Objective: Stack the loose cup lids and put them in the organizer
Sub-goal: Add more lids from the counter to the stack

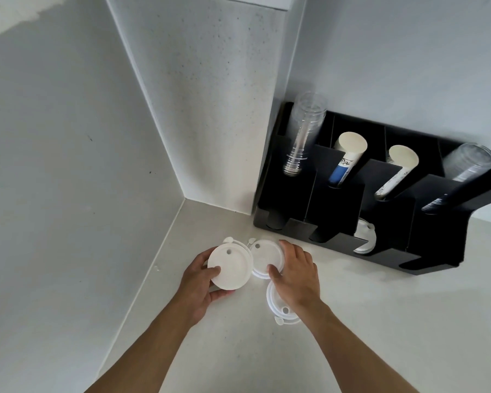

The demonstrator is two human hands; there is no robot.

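My left hand (199, 282) grips a small stack of white cup lids (231, 268), tilted up off the counter. Just right of it lies a second white lid (265, 255) on the counter, with my right hand (296, 272) closed around its right edge, thumb on its front rim. A third white lid (278, 307) lies partly under my right wrist. The black organizer (332, 211) stands against the wall at the right. White lids (364, 236) sit in one of its front slots.
The organizer holds clear cup stacks (304, 131) and paper cup stacks (347, 157) in its upper compartments. The pale counter (238, 350) meets walls at the left and behind, forming a corner near the lids.
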